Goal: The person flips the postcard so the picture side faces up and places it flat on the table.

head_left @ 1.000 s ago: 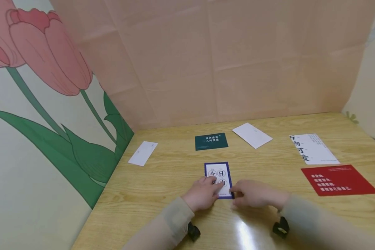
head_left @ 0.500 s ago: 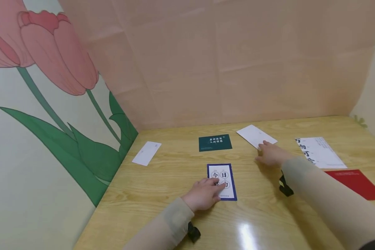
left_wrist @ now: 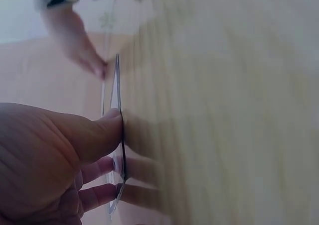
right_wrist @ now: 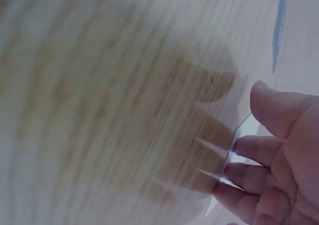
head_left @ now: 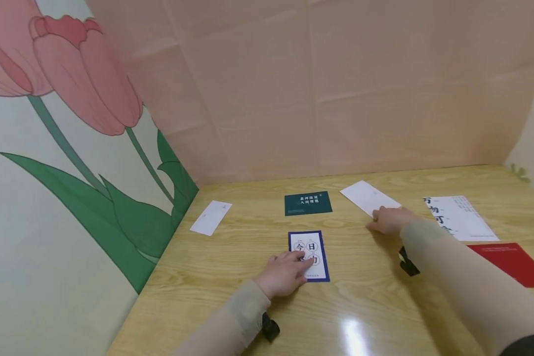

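A white card with a purple border and dark printed characters [head_left: 318, 271] lies flat on the table in the head view. My left hand [head_left: 281, 275] rests on it with extended fingers over its lower left part, covering some characters. In the left wrist view the thumb [left_wrist: 102, 135] touches the card's near edge. Further back, my right hand [head_left: 391, 220] reaches to a blank-looking white card [head_left: 365, 196], touching its near right part. The right wrist view has the fingers [right_wrist: 249, 176] on that card's edge, with the thumb [right_wrist: 279, 108] apart from it.
A dark green card [head_left: 308, 206] lies at the back middle and a small white card [head_left: 211, 217] at the back left. On the right are a white card with large black characters [head_left: 464, 217] and a red card [head_left: 515, 264], partly behind the right sleeve. A pink cloth [head_left: 258, 99] hangs behind.
My right hand has left the purple-bordered card and moved forward and right to the blank-looking white card. My left hand has slid the purple-bordered card slightly left.
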`<state>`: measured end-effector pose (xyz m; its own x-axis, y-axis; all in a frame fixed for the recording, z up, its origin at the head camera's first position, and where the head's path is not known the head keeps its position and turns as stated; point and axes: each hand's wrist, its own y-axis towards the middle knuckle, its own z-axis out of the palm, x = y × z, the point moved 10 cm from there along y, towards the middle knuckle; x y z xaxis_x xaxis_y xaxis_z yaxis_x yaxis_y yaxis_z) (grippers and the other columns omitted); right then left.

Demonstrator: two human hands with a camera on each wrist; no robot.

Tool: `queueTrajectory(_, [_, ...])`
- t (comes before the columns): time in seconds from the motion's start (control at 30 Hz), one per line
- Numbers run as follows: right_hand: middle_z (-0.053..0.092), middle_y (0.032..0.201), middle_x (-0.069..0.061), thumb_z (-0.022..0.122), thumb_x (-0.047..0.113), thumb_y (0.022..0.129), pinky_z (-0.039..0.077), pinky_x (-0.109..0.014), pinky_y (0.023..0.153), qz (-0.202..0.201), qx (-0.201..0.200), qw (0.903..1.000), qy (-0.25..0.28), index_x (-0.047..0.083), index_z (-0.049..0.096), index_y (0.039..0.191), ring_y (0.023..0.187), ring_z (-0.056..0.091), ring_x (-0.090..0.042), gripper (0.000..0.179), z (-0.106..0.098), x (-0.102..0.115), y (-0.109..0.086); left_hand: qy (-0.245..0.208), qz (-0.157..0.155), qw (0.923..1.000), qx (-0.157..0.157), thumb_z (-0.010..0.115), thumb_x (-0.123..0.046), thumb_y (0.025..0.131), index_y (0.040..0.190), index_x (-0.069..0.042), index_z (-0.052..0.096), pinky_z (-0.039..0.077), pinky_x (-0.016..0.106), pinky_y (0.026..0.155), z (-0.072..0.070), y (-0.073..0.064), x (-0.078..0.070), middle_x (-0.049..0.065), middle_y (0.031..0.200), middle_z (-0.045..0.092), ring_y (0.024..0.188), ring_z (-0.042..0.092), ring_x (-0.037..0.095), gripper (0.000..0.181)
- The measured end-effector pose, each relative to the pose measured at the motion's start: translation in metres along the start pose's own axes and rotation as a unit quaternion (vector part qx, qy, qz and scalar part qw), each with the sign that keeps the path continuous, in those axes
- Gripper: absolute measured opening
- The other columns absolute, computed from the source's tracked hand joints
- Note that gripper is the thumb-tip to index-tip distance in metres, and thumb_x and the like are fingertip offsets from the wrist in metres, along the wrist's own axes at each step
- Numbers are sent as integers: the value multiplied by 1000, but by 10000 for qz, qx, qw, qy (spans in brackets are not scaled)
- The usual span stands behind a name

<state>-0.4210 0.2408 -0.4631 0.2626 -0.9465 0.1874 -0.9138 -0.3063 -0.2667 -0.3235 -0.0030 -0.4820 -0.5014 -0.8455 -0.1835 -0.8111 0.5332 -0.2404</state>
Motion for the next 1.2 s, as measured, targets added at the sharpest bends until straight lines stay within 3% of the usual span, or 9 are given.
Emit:
queueTrajectory(0.23, [54, 118, -34, 52, 39, 97, 34, -66, 93, 8, -33, 9997, -230, -8, 57, 120, 114, 49, -52, 52, 0, 0, -8, -73, -337, 9994, -75, 54, -35, 98, 147, -38, 37, 25, 51, 110, -11, -4, 40, -6, 154, 32, 141, 28, 21, 52])
queueTrajectory(0.47, [56, 116, -32, 52, 39, 96, 40, -64, 87, 70, -30, 9995, -317, -6, 59, 115, 110, 52, -51, 50, 4, 1, -19, -68, -876, 9960, -190, 56, -28, 98, 146, -29, 42, 24, 50, 111, -23, 5, 82, -2, 153, 35, 140, 31, 24, 50])
queueTrajectory(0.67, [60, 105, -26, 54, 41, 95, 44, -61, 83, 57, -69, 9994, -322, -4, 61, 109, 101, 58, -47, 47, 6, 8, -33, -513, -1416, 9879, -377, 56, -23, 98, 145, -28, 44, 28, 49, 110, -31, 11, 112, 3, 150, 39, 138, 35, 28, 49])
queueTrajectory(0.83, [59, 108, -27, 54, 43, 95, 43, -61, 85, 106, -20, 9998, -170, -4, 61, 112, 102, 57, -48, 51, 10, 13, -45, -703, -1764, 9802, -563, 57, -23, 97, 144, -31, 45, 32, 49, 107, -37, 19, 131, 6, 143, 44, 129, 41, 30, 48])
queueTrajectory(1.03, [61, 109, -23, 57, 47, 92, 42, -61, 87, 213, 48, 9998, -34, -2, 61, 114, 102, 57, -46, 54, 19, 16, -59, -420, -1912, 9788, -607, 58, -24, 97, 142, -30, 47, 28, 51, 108, -42, 39, 147, 4, 142, 47, 130, 43, 30, 46])
queueTrajectory(1.13, [62, 101, -17, 60, 48, 90, 44, -60, 84, 145, -42, 9998, -145, 1, 62, 109, 93, 60, -40, 51, 23, 20, -67, -249, -1948, 9785, -632, 56, -23, 98, 141, -29, 49, 26, 53, 108, -46, 47, 152, 3, 143, 48, 131, 43, 28, 44])
queueTrajectory(1.2, [62, 106, -20, 60, 49, 89, 42, -62, 87, 118, -99, 9997, -200, 0, 62, 113, 98, 59, -42, 54, 26, 23, -73, -143, -1930, 9790, -635, 55, -22, 98, 141, -27, 50, 26, 53, 107, -47, 52, 154, 2, 142, 49, 132, 43, 26, 43])
